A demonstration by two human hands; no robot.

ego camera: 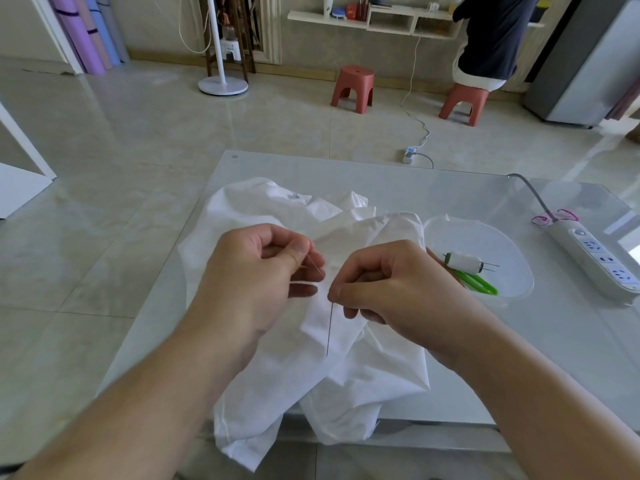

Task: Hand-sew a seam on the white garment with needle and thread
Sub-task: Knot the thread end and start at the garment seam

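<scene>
The white garment lies crumpled on the glass table, and part of it hangs over the near edge. My right hand pinches the top of a thin needle that points down over the cloth. My left hand pinches a fine white thread between thumb and forefinger, just left of the needle's eye. Both hands hover above the middle of the garment, a few centimetres apart.
A clear plastic bowl to the right holds a white thread spool with spare needles and green snips. A white power strip lies at the table's right edge. Beyond are red stools and a seated person.
</scene>
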